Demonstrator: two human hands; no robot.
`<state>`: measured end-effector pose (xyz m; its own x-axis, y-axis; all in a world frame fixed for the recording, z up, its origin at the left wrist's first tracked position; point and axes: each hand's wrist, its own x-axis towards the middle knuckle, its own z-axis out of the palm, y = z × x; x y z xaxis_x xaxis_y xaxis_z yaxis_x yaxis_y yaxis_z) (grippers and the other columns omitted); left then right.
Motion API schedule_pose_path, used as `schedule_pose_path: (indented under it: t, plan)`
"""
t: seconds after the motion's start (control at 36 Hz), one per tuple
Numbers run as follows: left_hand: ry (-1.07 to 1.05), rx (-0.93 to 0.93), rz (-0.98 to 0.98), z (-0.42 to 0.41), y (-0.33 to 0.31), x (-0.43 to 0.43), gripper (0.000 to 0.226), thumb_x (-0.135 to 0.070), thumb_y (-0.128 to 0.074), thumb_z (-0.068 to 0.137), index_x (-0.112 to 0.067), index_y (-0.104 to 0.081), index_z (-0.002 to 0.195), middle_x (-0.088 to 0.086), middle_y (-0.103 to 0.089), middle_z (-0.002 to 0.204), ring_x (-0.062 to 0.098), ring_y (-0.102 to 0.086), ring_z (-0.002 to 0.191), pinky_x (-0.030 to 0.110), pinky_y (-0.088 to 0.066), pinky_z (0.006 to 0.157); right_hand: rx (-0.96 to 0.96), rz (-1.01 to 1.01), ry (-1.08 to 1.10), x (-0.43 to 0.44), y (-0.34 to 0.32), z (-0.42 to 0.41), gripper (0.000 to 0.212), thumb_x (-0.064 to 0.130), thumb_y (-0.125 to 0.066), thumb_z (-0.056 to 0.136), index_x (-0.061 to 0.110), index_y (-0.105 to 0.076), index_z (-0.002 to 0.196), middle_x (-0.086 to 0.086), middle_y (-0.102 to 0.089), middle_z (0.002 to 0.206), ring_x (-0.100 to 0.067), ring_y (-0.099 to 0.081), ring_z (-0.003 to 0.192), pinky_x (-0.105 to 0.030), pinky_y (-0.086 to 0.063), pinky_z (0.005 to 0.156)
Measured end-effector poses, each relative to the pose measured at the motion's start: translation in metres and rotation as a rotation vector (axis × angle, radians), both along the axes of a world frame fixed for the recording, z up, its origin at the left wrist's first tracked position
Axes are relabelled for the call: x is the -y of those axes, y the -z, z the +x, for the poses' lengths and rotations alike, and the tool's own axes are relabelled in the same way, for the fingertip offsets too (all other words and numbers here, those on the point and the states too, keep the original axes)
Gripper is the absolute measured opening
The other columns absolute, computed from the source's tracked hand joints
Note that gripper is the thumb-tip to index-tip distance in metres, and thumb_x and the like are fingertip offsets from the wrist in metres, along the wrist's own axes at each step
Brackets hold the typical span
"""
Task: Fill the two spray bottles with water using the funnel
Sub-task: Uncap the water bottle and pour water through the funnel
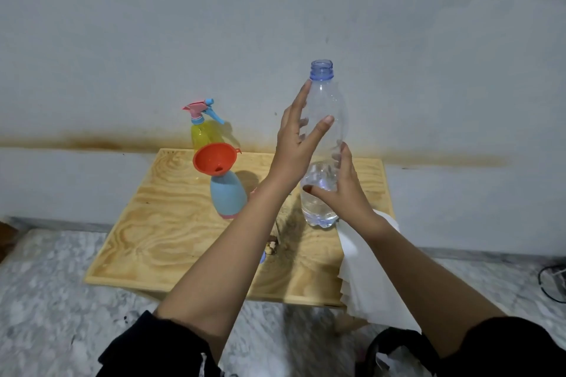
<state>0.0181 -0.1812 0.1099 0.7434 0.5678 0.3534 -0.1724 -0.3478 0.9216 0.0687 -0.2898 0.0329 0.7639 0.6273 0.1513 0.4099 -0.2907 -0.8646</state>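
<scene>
Right hand (343, 193) gripping uncapped water bottle (321, 147) low, left hand (298, 138) splayed, steadying its neck. Orange funnel (215, 159) sitting tilted in blue spray bottle (228, 196) mid-surface; yellow spray bottle (203, 131) at far edge. Risking funnel tipping, spilling.

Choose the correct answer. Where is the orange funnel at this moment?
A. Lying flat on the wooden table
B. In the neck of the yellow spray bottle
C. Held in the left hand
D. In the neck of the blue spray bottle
D: the funnel sits tilted in the open top of the blue bottle, while the yellow bottle behind it has its sprayer head on.
</scene>
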Motion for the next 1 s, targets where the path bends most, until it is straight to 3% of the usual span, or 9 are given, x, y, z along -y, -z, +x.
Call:
schedule_pose_path:
  t: [0.19, 0.31, 0.47, 0.58, 0.78, 0.86, 1.0]
  plan:
    - [0.01, -0.052, 0.007, -0.003, 0.019, 0.005, 0.06, -0.028, -0.06, 0.091, -0.049, -0.026, 0.136, -0.017, -0.036, 0.127, 0.006, -0.045, 0.114, 0.028, -0.042, 0.095, -0.177, 0.037, -0.066, 0.001, 0.017, 0.008, 0.108, 0.032, -0.081, 0.068, 0.034, -0.006, 0.146, 0.001, -0.016, 0.155, -0.015, -0.018, 0.144, -0.042, -0.028, 0.115]
    - [0.016, -0.061, 0.006, -0.007, 0.026, 0.008, 0.061, -0.027, -0.062, 0.09, -0.054, -0.026, 0.132, -0.025, -0.035, 0.123, 0.012, -0.044, 0.119, 0.038, -0.042, 0.102, -0.177, 0.049, -0.049, 0.002, 0.024, 0.01, 0.106, 0.029, -0.084, 0.065, 0.035, -0.011, 0.142, 0.001, -0.027, 0.151, -0.015, -0.028, 0.14, -0.042, -0.035, 0.111]
    - [0.047, -0.063, 0.045, -0.008, 0.029, 0.013, 0.064, -0.026, -0.064, 0.089, -0.055, -0.027, 0.132, -0.028, -0.035, 0.124, 0.008, -0.044, 0.12, 0.036, -0.039, 0.105, -0.12, 0.063, 0.003, 0.004, 0.03, 0.012, 0.101, 0.024, -0.087, 0.062, 0.033, -0.017, 0.135, -0.004, -0.04, 0.138, -0.014, -0.042, 0.126, -0.03, -0.042, 0.1]
    - [0.105, -0.068, 0.111, -0.013, 0.032, 0.016, 0.066, -0.028, -0.064, 0.088, -0.056, -0.026, 0.134, -0.029, -0.033, 0.125, 0.004, -0.043, 0.121, 0.029, -0.038, 0.104, -0.121, 0.013, 0.043, 0.009, 0.034, 0.01, 0.105, 0.041, -0.089, 0.054, 0.038, -0.017, 0.131, -0.001, -0.04, 0.139, -0.016, -0.044, 0.129, -0.043, -0.045, 0.103]
    - [0.137, -0.091, 0.166, -0.023, 0.037, 0.015, 0.07, -0.029, -0.063, 0.089, -0.059, -0.019, 0.134, -0.031, -0.028, 0.127, -0.003, -0.039, 0.122, 0.025, -0.035, 0.101, 0.052, -0.118, 0.081, 0.012, 0.032, 0.0, 0.11, 0.04, -0.084, 0.062, 0.009, -0.017, 0.143, -0.007, -0.032, 0.135, -0.023, -0.034, 0.13, -0.044, -0.039, 0.106]
    - [0.163, -0.12, 0.199, -0.025, 0.033, 0.015, 0.071, -0.03, -0.063, 0.089, -0.055, -0.015, 0.135, -0.03, -0.027, 0.127, -0.005, -0.037, 0.121, 0.027, -0.034, 0.103, 0.091, -0.158, 0.09, 0.015, 0.027, -0.004, 0.108, 0.04, -0.083, 0.064, 0.009, -0.018, 0.144, -0.009, -0.032, 0.133, -0.024, -0.035, 0.128, -0.041, -0.039, 0.105]
    - [0.147, -0.152, 0.254, -0.031, 0.026, 0.013, 0.074, -0.033, -0.065, 0.087, -0.05, -0.016, 0.138, -0.014, -0.027, 0.131, -0.002, -0.037, 0.118, 0.024, -0.034, 0.096, 0.064, -0.196, 0.087, 0.022, 0.015, -0.007, 0.103, 0.037, -0.083, 0.064, 0.018, -0.02, 0.143, -0.01, -0.035, 0.125, -0.027, -0.043, 0.118, -0.042, -0.045, 0.097]
